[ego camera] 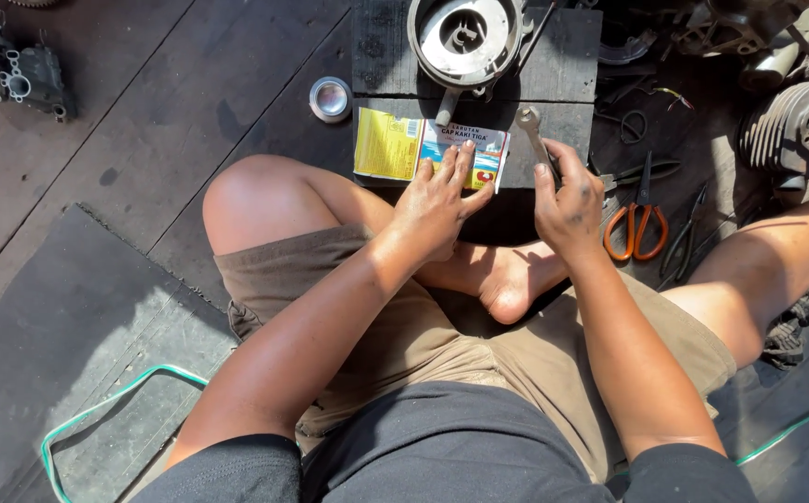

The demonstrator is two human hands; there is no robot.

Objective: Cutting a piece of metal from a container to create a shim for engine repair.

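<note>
Pressing flat with spread fingers, the left hand (442,191) pins a flattened yellow, blue and white printed sheet-metal piece (428,149) on a dark wooden block (568,65). Right hand (568,200) is clenched around a steel spanner (535,135) beside it. Orange-handled scissors (637,219) lie unused; sheet looks uncut.

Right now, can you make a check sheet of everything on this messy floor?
Surface: dark wooden block on a stained floor.
Job's things: flattened yellow and blue tin sheet on the block; wrench.
Clutter: round metal engine part, small tin lid, orange scissors, pliers, finned cylinder.
Grippers: left hand presses the sheet; right hand grips the wrench.
Cables: green cord on a grey mat.
Surroundings: engine casting far left.
</note>
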